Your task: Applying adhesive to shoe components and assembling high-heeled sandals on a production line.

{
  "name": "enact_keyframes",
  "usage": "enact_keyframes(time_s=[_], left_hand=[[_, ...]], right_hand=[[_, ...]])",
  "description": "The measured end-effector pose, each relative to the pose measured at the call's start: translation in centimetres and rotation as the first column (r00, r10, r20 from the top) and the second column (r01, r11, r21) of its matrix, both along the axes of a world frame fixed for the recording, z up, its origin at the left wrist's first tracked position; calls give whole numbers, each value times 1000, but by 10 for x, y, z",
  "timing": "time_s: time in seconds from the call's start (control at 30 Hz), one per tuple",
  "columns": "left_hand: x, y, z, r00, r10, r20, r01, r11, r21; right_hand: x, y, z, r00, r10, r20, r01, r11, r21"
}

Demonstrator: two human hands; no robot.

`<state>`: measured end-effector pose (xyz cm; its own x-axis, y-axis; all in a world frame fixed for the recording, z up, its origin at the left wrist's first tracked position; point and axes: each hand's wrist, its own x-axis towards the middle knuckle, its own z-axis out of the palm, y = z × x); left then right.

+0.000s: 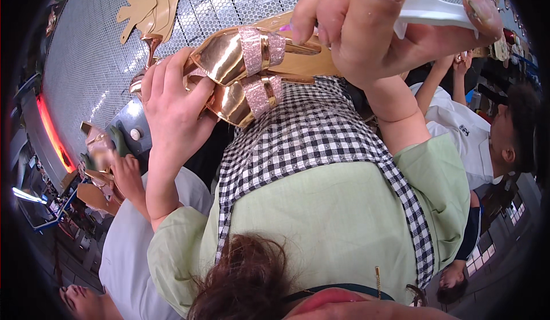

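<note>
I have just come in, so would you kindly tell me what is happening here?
The person's left hand holds two shiny rose-gold shoes with glittery straps. The right hand, raised beside them, grips a white piece whose kind is unclear. Tan flat pieces lie on the patterned work surface beyond. On the left, a co-worker's hand is at another shoe.

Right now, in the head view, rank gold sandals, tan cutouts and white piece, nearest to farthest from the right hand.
1. White piece: held in the right hand.
2. Gold sandals: to its left, in the left hand.
3. Tan cutouts: farther left, on the table.
</note>
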<state>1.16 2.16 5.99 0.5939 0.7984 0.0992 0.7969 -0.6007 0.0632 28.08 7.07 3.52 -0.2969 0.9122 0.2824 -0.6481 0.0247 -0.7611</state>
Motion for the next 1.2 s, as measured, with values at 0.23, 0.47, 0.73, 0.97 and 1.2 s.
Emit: enact_keyframes(time_s=[0.23, 0.47, 0.73, 0.97, 1.2], left_hand=[[-9, 1, 0, 1000, 11, -9, -11, 1000, -11], [-23, 2, -9, 995, 60, 74, -55, 996, -67], [-25, -10, -23, 997, 55, 59, -45, 987, -153], [-19, -9, -26, 997, 18, 80, -9, 994, -106], [-16, -10, -23, 996, 15, 84, -7, 996, -89]], right_hand=[[-13, 0, 17, 927, -258, 272, 196, 952, 234], [-9, -8, 7, 808, -573, 138, 495, 787, 368], [-21, -24, -45, 754, -268, 600, 277, 958, 79], [-27, -24, -35, 955, -138, 264, 56, 953, 296], [-34, -26, -28, 914, -237, 328, 107, 923, 369]])
